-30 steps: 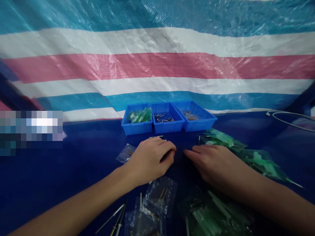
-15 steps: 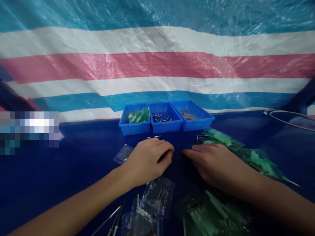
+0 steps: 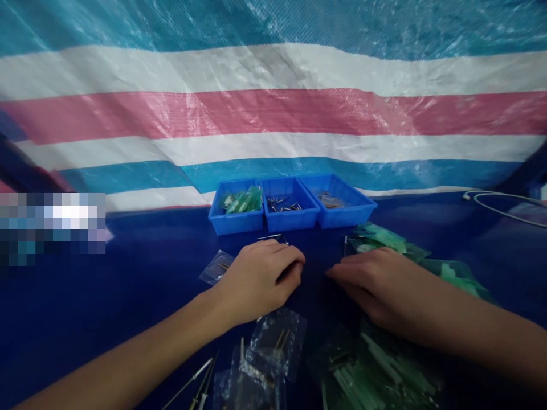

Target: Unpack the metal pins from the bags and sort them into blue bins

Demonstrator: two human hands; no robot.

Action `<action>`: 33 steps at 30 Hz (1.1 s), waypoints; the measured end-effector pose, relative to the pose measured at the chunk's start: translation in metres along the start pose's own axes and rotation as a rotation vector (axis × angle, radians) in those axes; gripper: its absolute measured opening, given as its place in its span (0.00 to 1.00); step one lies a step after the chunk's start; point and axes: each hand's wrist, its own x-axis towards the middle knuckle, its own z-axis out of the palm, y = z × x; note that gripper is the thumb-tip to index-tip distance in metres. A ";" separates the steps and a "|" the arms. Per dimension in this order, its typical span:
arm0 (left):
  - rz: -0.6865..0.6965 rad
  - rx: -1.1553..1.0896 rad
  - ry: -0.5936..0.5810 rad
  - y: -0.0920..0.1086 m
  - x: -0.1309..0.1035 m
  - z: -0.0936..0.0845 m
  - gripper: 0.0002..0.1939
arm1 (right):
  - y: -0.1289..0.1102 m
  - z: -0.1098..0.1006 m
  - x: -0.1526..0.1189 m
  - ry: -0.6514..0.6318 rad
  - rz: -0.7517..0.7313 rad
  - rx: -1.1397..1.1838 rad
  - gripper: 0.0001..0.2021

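My left hand [image 3: 269,279] rests on the dark blue tabletop with its fingers curled in. Whatever it grips, if anything, is hidden from me. Thin metal pins [image 3: 273,237] with shiny stems lie just beyond its knuckles. A small see-through bag [image 3: 217,267] holding brass-coloured pieces is partly under the left wrist. To the right, across a narrow gap, my right hand [image 3: 374,279] is palm down with its fingers pressed together; its fingertips show nothing I can name. Another metal pin [image 3: 346,245] stands out beyond it, beside green plastic bags [image 3: 384,238].
Three joined-up blue bins stand behind the hands: one with green bags [image 3: 213,213], one with loose metal pins [image 3: 290,221], one with see-through bags [image 3: 348,216]. Nearer me lie see-through bags [image 3: 277,341], green bags [image 3: 380,370] and long pins [image 3: 192,378]. A pale cable [image 3: 504,202] lies far right.
My right hand has drawn slightly right and towards me, widening the gap between the hands. The left hand keeps its curled pose; the whole view has shifted a little.
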 end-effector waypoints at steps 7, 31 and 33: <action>-0.007 0.001 -0.022 0.000 0.001 -0.002 0.09 | -0.006 0.001 0.001 -0.049 -0.001 -0.006 0.12; 0.032 -0.007 0.074 0.002 0.000 -0.004 0.08 | -0.010 0.000 0.008 0.173 0.292 0.697 0.05; 0.003 -0.006 0.080 0.002 0.000 -0.005 0.09 | -0.008 -0.001 0.007 0.187 0.292 0.691 0.06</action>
